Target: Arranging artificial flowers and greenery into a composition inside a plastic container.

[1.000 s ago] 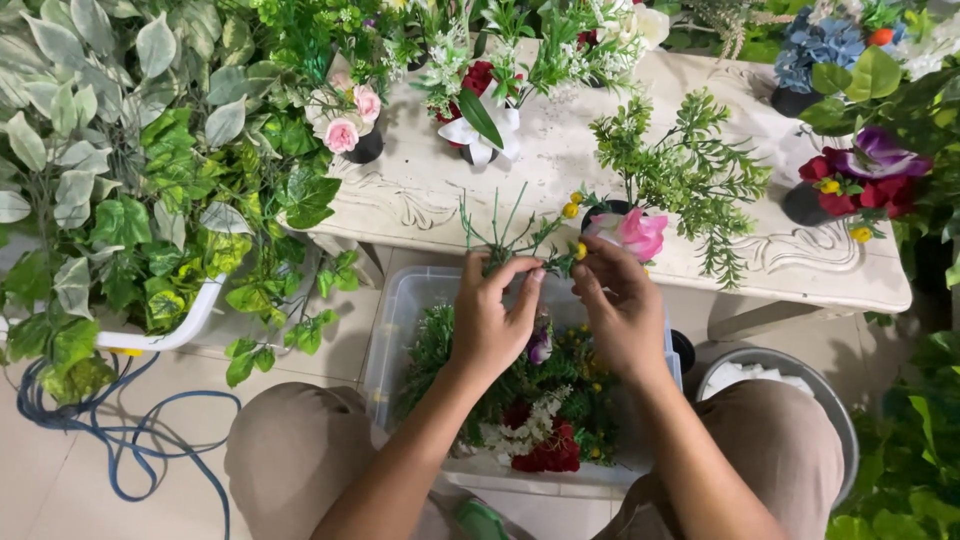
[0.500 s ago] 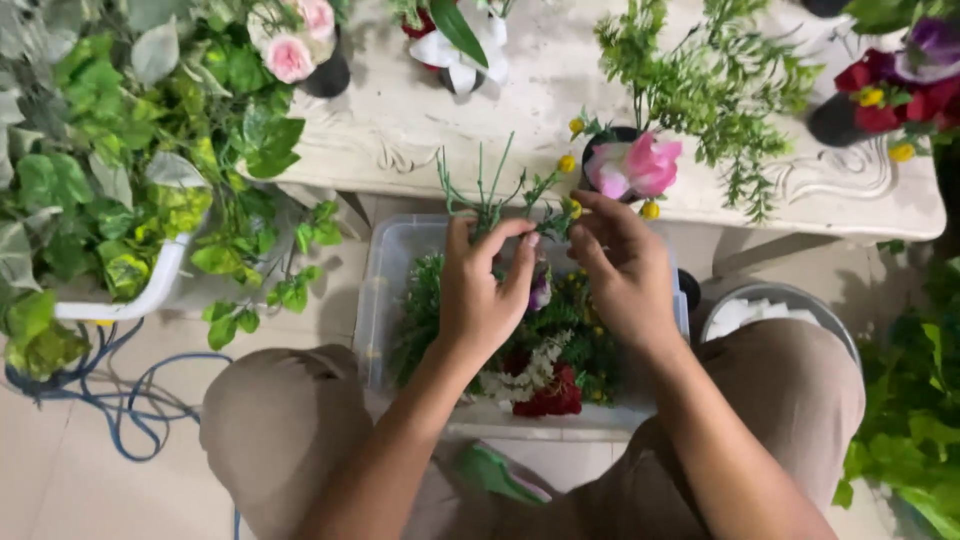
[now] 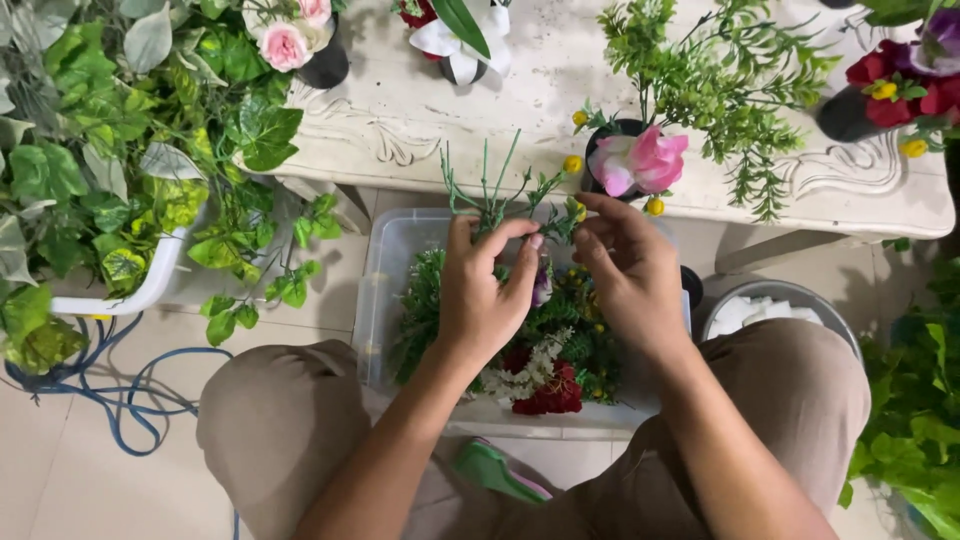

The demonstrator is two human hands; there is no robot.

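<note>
Both hands' grip pinches green sprig [image 3: 492,195]: left hand [image 3: 485,290] below, right hand [image 3: 625,270] beside

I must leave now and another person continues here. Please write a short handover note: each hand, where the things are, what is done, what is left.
Left hand: closed on a bunch of thin green stems, held over the clear plastic box.
Right hand: fingertips pinch a small sprig with yellow buds beside that bunch.
Box: holds loose greenery, red and white flowers.
Done: black pot with pink flower and fern stands on the white table.
Left: the held bunch is in no pot yet.
</note>
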